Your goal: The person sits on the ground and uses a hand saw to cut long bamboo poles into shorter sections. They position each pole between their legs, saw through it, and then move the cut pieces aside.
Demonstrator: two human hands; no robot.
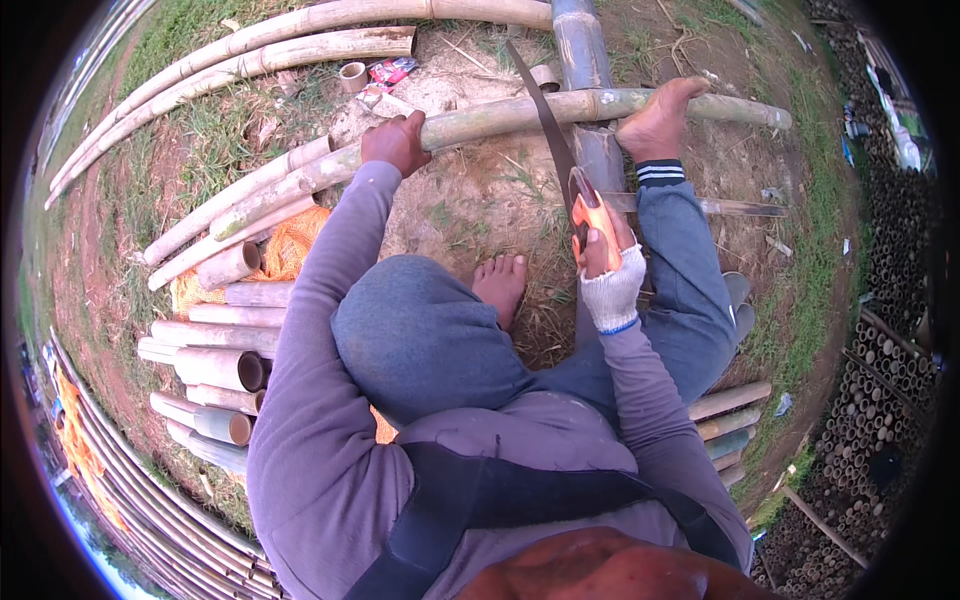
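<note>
A long bamboo pole lies crosswise in front of me, resting over a thicker grey bamboo log. My left hand is closed over the pole, left of the log. In a fingerless white knit glove, my right hand grips the orange handle of a handsaw. The dark blade slants up and away, crossing the pole just left of the log; whether its teeth touch the bamboo I cannot tell. My bare right foot presses on the pole, right of the log.
Cut bamboo pieces are stacked at my left by orange netting. Two long poles lie farther off. Short pieces sit at my right. A bamboo ring and red wrapper lie ahead. Many bamboo ends fill the far right.
</note>
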